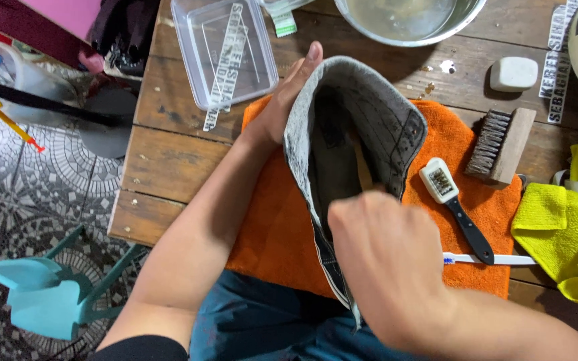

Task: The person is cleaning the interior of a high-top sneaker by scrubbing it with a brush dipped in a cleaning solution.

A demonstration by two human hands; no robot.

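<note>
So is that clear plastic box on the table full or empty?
Empty, it seems: the clear plastic box has no lid on, and only the wooden table and a printed strip show through it.

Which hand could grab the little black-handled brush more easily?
The right hand, probably. It is at the grey shoe, close to the small brush on the orange towel. The left hand steadies the shoe's far side.

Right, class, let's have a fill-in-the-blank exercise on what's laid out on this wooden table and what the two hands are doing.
1. The left hand grips the grey shoe, which is held over an ____ towel.
2. The wooden brush lies on the towel's ____ side in the picture.
3. The clear plastic container sits beside a metal ____.
4. The right hand is partly ____ the shoe's opening.

Missing words: orange; right; bowl; inside
</note>
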